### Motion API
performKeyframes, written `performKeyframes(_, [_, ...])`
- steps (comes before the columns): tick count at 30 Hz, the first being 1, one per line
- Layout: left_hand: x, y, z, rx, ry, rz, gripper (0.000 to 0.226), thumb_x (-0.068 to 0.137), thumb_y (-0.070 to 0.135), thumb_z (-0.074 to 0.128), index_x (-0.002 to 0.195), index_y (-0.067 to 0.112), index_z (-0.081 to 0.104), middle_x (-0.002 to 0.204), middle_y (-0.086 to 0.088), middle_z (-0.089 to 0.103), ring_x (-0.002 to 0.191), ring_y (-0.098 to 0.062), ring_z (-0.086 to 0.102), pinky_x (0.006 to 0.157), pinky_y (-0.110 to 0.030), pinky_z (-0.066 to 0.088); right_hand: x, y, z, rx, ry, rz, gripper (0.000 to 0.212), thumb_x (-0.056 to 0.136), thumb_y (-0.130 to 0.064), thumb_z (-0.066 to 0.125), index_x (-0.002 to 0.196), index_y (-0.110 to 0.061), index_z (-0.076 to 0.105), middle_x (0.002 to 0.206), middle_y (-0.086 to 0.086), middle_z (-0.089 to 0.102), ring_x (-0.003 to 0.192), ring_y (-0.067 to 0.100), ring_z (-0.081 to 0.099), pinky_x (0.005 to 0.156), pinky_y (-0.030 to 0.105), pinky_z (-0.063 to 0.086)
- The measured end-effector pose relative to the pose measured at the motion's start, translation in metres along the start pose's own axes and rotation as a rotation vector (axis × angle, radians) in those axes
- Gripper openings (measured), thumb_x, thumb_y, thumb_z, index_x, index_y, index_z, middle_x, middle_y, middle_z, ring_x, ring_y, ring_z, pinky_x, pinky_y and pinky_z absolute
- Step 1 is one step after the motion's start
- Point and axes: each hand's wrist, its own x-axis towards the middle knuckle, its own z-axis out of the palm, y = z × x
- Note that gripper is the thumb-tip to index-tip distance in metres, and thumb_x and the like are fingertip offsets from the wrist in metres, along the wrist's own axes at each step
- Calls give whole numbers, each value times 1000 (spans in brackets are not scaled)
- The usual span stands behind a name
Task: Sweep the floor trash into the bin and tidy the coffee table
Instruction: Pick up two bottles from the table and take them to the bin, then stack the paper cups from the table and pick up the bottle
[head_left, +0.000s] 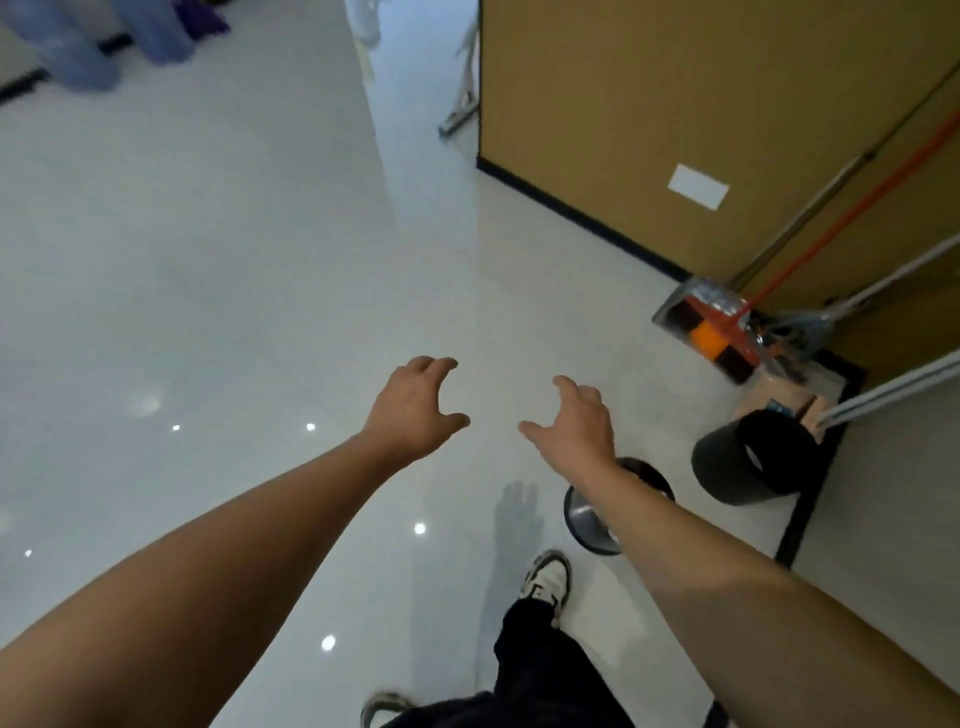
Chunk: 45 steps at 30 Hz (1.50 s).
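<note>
My left hand (415, 405) and my right hand (574, 423) are stretched out over the white tiled floor, fingers spread and curled, holding nothing. To the right, a broom with an orange-red handle (831, 234) and an orange and black head (711, 338) leans on the brown wall beside a clear dustpan (691, 301). A black bin (743, 467) stands on the floor by the wall. A small metal bin (592, 514) sits partly hidden under my right forearm. No trash shows on the floor.
A brown wall panel (649, 104) with a dark skirting fills the upper right. Metal poles (883, 389) lean near the bins. A dark mat (826, 457) lies under them. Large blue water bottles (78, 57) stand far left. My shoe (548, 577) steps forward.
</note>
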Motion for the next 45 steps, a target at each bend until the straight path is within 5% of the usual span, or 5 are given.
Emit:
performKeyframes(5, [-129,-132,-109,-88,330,-214,73,79,44,72,142,26,41,144,0,43,131,-23,40,101,-37,39,-81,-165,76,-129,-48,-346,78,84,-46,73,149,-25,36,149,6,37,133,28,42,103,39,43])
performKeyframes(11, [-337,-296,-181,-164,617,-629,68,81,43,69,141,29,42,146,1,41,132,-21,38,104,-37,38,-227,-318,231,-284,-302,-741,77,84,-48,71,149,-24,37,150,7,38,134,27,43,107,39,40])
performKeyframes(22, [-637,-464,-142,-351,915,-1362,64,82,46,66,140,26,45,144,-2,43,130,-25,41,102,-37,39,-442,-444,471,-534,-765,-1231,78,86,-44,72,150,-18,37,146,10,41,130,27,46,106,36,41])
performKeyframes(34, [-753,-674,-216,-443,902,-1645,63,85,44,65,141,25,43,145,-3,42,132,-24,40,103,-37,39,-548,-628,692,-674,-943,-1293,74,87,-43,72,148,-17,39,144,11,43,123,27,53,96,33,46])
performKeyframes(45, [-874,-848,-255,-557,910,-1704,66,84,43,65,143,24,41,145,-6,42,130,-26,41,103,-36,37,-674,-742,852,-752,-985,-1316,74,85,-41,73,147,-16,41,141,12,45,119,28,55,89,31,45])
